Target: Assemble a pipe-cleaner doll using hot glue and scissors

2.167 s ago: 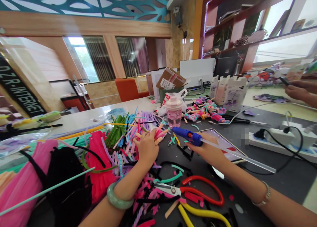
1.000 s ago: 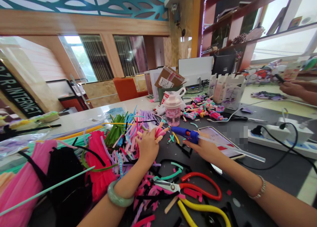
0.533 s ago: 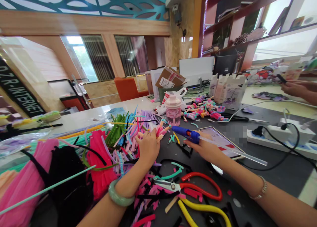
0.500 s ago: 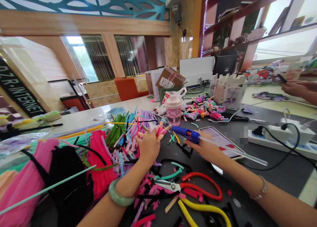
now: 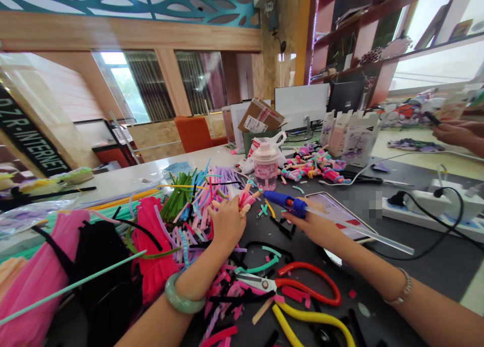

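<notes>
1. The left hand (image 5: 226,221) has its grip pressed together on a small fuzzy figure (image 5: 246,199) made of pink and orange pipe cleaner. The fingers hide part of it, so the pinch is hard to see well.
2. The right hand (image 5: 313,227) has its grip curled around a blue glue gun (image 5: 287,204), which is hard, shiny plastic. A long, clear glue stick (image 5: 359,231) pokes out of the back.
3. The thin tip of the gun points left, just beside the figure. The two look very close, but they may not touch.
4. Soft cut bits of pipe cleaner (image 5: 221,306) lie in a messy heap on the dark worktop (image 5: 434,271), below the hands. Scissors with red handles (image 5: 302,286) lie among them.
5. Fuzzy pink pipe cleaner bundles (image 5: 38,281) lie to the left. A pink plastic bottle (image 5: 265,168) stands farther away.
</notes>
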A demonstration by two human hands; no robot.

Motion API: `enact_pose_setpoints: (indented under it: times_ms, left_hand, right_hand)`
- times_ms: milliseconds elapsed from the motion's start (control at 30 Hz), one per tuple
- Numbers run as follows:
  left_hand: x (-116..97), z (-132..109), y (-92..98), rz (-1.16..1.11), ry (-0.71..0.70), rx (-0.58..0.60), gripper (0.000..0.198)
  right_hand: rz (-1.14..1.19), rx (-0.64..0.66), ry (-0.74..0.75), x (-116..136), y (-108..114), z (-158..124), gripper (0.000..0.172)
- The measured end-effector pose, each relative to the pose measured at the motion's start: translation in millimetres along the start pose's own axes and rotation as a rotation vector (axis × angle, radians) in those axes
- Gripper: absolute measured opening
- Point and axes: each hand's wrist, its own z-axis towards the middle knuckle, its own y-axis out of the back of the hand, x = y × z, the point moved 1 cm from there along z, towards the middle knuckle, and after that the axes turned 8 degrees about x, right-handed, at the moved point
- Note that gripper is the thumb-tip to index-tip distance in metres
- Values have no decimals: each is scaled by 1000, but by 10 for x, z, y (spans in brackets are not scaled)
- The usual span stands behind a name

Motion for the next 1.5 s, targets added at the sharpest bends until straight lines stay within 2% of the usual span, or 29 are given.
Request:
enact_pose_setpoints:
  times_ms: [433,600,900,1200,1500]
  left_hand:
    - [25,12,-40,-5,14,1,33]
    - [29,16,-52,-23,11,-17,32]
    - [22,23,-61,-88,65,-7,29]
    - [13,31,-44,-109,92,14,25]
    - [15,29,-41,-100,92,29,28]
  right_hand:
    - [-19,8,25,-21,-10,-1,24]
    - [-32,22,38,-47,-15,1,17]
    - [-37,18,41,-48,-6,5,20]
    - [-40,47,29,-80,-30,-5,15]
    - [-70,16,24,-85,-34,-3,15]
